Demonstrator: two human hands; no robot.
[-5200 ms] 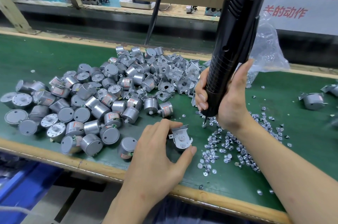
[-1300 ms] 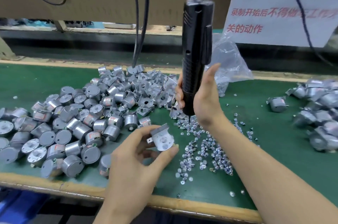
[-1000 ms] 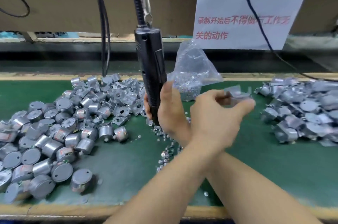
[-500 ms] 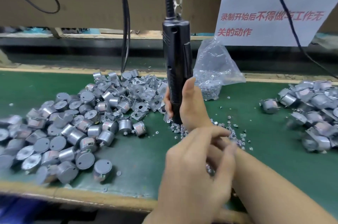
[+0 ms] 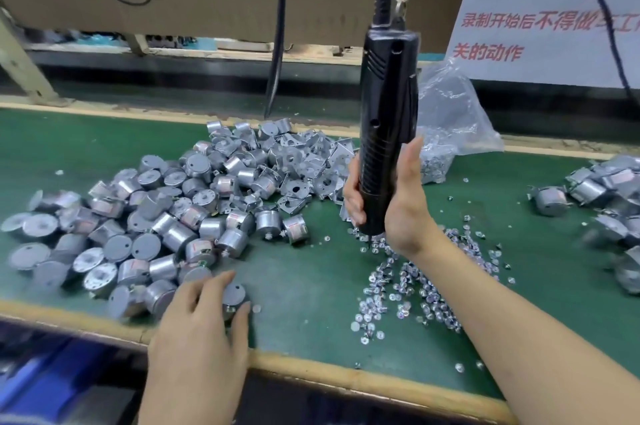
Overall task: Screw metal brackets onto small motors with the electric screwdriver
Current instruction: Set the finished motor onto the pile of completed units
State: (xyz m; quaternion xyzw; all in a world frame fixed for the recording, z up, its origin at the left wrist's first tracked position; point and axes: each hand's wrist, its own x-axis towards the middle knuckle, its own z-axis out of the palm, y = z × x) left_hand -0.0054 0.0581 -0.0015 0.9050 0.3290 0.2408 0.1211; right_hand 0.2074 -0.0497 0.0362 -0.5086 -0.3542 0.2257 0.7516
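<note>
Reaching in at the lower left of the frame, my left hand (image 5: 204, 324) lies on the green mat (image 5: 311, 289) just past the bench's wooden edge (image 5: 346, 381). Its forefinger and thumb are curled round one motor (image 5: 236, 293), which stands flat face up at the nearest corner of the pile (image 5: 162, 216). My other fingers are hidden under the hand.

Right of centre, loose screws (image 5: 408, 280) are scattered on the mat beside my right forearm.

At mid-frame, my right hand (image 5: 398, 213) is clamped on the lower body of the black screwdriver (image 5: 384, 133), with the thumb up one side and the fingers wrapped round the other. The tool hangs nearly upright, its lower end over the far end of the screws. The bit is too small to make out.

The pile of bare motors spreads across the left half of the mat. Behind it, touching its far right side, lie the brackets (image 5: 304, 164).

At the right edge sits a second, blurred heap (image 5: 606, 196) of motors.

Farther back, right of the screwdriver, a clear bag (image 5: 450, 119) of small parts rests on the mat.

In the upper right hangs a white sign (image 5: 554, 1) with red characters, and at upper centre a black cable (image 5: 278, 43) drops towards the bench.
</note>
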